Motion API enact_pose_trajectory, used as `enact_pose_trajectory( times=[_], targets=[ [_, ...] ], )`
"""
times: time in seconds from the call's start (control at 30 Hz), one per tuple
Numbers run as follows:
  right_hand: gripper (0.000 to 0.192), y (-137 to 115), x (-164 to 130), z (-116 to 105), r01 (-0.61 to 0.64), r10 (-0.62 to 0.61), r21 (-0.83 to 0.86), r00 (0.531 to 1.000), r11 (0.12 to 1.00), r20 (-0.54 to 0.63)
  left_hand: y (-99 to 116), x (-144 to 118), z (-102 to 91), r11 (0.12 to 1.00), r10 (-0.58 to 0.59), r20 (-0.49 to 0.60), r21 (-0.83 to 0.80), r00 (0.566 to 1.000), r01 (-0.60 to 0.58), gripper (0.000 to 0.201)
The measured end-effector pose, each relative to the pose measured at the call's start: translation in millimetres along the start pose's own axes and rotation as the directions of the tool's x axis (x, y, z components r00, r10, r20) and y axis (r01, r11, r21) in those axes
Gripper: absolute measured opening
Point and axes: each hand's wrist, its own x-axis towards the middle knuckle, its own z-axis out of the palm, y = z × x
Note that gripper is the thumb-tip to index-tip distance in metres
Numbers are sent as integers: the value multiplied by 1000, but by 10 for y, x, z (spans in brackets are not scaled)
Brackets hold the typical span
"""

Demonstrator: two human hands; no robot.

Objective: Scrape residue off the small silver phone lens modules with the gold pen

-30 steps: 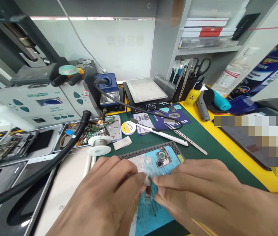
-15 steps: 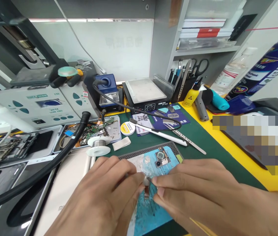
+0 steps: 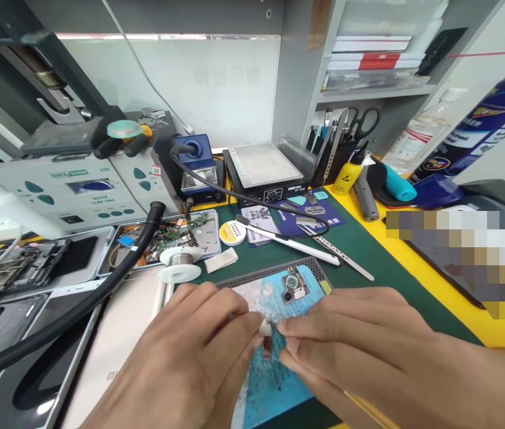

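A left hand [image 3: 185, 351] pinches a small part [image 3: 266, 328] over a blue pad [image 3: 279, 390] as the right hand [image 3: 364, 339] bunches its fingertips alongside, their hold unclear, with a camera module [image 3: 297, 281] farther up the pad, a spool [image 3: 180, 273] beyond and a hotplate [image 3: 265, 164] behind.

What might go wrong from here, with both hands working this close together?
The small pale piece at the left grip could slip, as little of it shows for holding.
The copper-coloured strip just below it in view might crease if a finger presses it.
The camera-like module on the blue mat could be knocked by the nearby right grip.
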Motion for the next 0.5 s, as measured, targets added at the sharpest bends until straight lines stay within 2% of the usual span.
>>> enact_pose_trajectory(
  times=[0.23,0.43,0.5],
  targets=[
    [18,61,-44,46,45,-46,44,999,998,27,2,23,23,1000,-7,-19,0,1000,7,14],
    [27,63,6,11,38,-43,62,995,997,85,14,21,13,1000,-20,-16,16,1000,21,16],
    [27,56,4,11,21,-24,47,998,999,55,14,21,7,1000,-19,-24,17,1000,20,16]
  ],
)
